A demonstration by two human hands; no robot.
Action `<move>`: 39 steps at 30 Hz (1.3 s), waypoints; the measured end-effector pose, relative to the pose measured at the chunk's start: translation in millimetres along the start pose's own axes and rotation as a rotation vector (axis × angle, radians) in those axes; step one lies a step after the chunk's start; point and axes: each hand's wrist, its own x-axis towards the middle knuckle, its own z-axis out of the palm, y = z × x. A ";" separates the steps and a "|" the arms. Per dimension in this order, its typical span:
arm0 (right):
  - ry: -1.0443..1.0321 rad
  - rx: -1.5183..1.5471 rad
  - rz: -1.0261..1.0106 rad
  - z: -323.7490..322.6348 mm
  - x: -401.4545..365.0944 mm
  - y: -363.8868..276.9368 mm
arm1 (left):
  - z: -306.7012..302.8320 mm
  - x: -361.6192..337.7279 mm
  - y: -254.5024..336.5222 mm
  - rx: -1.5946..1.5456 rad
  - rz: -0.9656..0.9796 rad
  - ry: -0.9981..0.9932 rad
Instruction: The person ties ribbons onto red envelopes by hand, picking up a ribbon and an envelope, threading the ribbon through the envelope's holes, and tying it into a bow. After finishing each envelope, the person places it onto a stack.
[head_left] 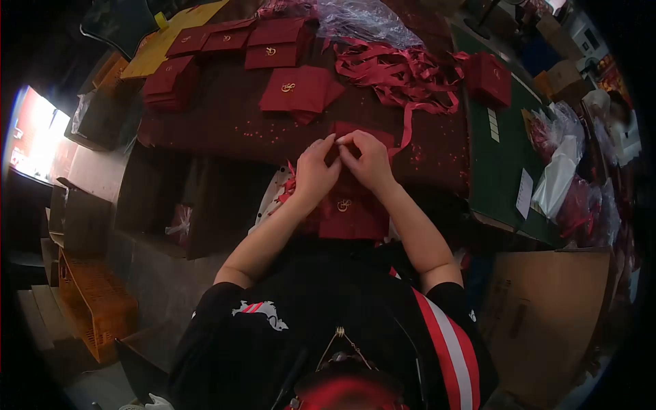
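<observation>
My left hand (316,169) and my right hand (367,160) meet at the fingertips over the front edge of the table. Their fingers are curled into a pinch, and whatever is between them is too small or hidden to make out. Beneath them lies a dark red fabric-like piece (379,134), partly covered by my hands. A red ribbon (407,130) runs down from a tangled ribbon pile (403,72) and disappears near my right hand. On my lap rests a dark red pouch (352,222) with a gold emblem.
Stacks of red pouches (277,51) with gold emblems stand at the back left, another stack (488,78) at the right. Clear plastic (369,20) lies behind the ribbons. Red scraps dot the brown cloth (225,96). An orange crate (96,304) and a cardboard box (543,314) flank me.
</observation>
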 end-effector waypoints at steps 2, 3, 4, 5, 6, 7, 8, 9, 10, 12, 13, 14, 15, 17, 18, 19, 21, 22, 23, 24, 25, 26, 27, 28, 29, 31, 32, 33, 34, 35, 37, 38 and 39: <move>0.035 0.005 0.048 4.0 0.0 -3.9 | 2.1 -0.7 -0.4 -0.003 0.004 0.003; 0.057 -0.046 0.021 4.8 0.7 -6.8 | 1.7 -0.2 -0.2 -0.015 0.007 0.025; 0.080 -0.099 -0.005 4.7 0.5 -8.7 | 1.3 0.0 0.3 -0.030 0.010 0.046; 0.085 -0.100 -0.003 3.9 0.0 -9.3 | 0.5 0.2 0.8 -0.030 0.014 0.042; 0.091 -0.161 -0.009 2.6 0.0 -9.7 | -1.4 1.1 1.4 -0.069 -0.035 0.042; 0.094 -0.223 -0.014 1.4 -0.2 -9.7 | -3.2 1.8 1.9 -0.108 -0.087 0.042; 0.094 -0.225 -0.013 -0.3 -0.4 -8.4 | -4.4 2.3 2.3 -0.110 -0.087 0.041; 0.091 -0.208 0.011 -2.2 -0.4 -6.1 | -5.8 2.7 3.2 -0.093 -0.083 0.016; 0.086 -0.189 0.035 -2.8 -1.0 -5.2 | -6.6 1.9 3.7 -0.076 -0.081 -0.008; 0.100 -0.170 0.029 -0.9 -0.9 -5.5 | -7.4 1.9 3.7 -0.049 -0.043 0.000; 0.117 -0.152 0.029 -0.2 -1.2 -6.0 | -7.4 1.4 4.2 -0.024 -0.004 0.001; 0.118 -0.152 0.031 0.5 -1.6 -6.5 | -6.8 0.1 5.2 -0.024 -0.004 -0.001; 0.120 -0.129 0.063 1.3 -1.7 -7.8 | -7.0 -1.1 8.9 0.005 0.010 0.023; 0.122 -0.106 0.096 4.1 -1.8 -9.2 | -4.9 -3.6 11.4 0.034 0.023 0.048; 0.136 -0.106 0.113 6.1 -2.4 -9.0 | -2.9 -4.9 11.3 0.059 0.052 0.057; 0.148 -0.106 0.131 7.5 -3.2 -8.9 | -2.0 -6.8 11.2 0.084 0.079 0.067; 0.128 -0.098 0.123 7.3 -3.9 -7.6 | -2.5 -9.2 11.7 0.100 0.061 0.049; 0.112 -0.092 0.116 6.5 -4.0 -6.6 | -3.0 -9.3 12.9 0.114 0.047 0.029; 0.113 -0.093 0.116 6.3 -4.3 -4.4 | -3.7 -9.8 14.0 0.113 0.047 0.028; 0.099 -0.096 0.083 5.9 -3.7 -2.5 | -4.4 -10.2 15.2 0.122 0.041 0.018; 0.086 -0.098 0.050 5.7 -3.4 -1.1 | -4.6 -10.2 15.7 0.132 0.035 0.007; 0.087 -0.098 0.050 7.0 -4.3 -1.1 | -3.9 -10.4 14.7 0.133 0.036 0.007; 0.110 -0.114 0.073 8.6 -5.1 -3.4 | -2.5 -11.1 13.3 0.138 0.054 0.008; 0.133 -0.131 0.094 9.2 -4.6 -4.6 | -1.4 -10.7 12.1 0.143 0.074 0.011; 0.133 -0.130 0.093 8.9 -4.4 -4.9 | -0.6 -10.9 10.6 0.143 0.074 0.012; 0.125 -0.124 0.078 9.2 -4.8 -5.0 | -0.4 -12.1 9.8 0.142 0.108 0.030; 0.127 -0.122 0.078 11.1 -4.6 -4.8 | -1.0 -11.7 9.0 0.145 0.109 0.028; 0.139 -0.120 0.081 12.6 -5.3 -4.3 | -0.6 -11.6 9.2 0.146 0.122 0.039; 0.149 -0.121 0.083 13.2 -6.2 -3.8 | 0.4 -11.9 9.5 0.144 0.135 0.051; 0.149 -0.122 0.083 13.7 -7.0 -3.7 | 1.0 -12.5 9.9 0.142 0.135 0.051; 0.163 -0.078 0.102 15.1 -6.3 -4.4 | 1.0 -13.3 9.7 0.149 0.102 0.049; 0.162 -0.077 0.101 15.0 -5.9 -4.5 | 0.6 -13.3 8.2 0.150 0.102 0.051; 0.142 -0.050 0.099 13.8 -6.5 -4.3 | 0.6 -13.8 7.2 0.136 0.109 0.062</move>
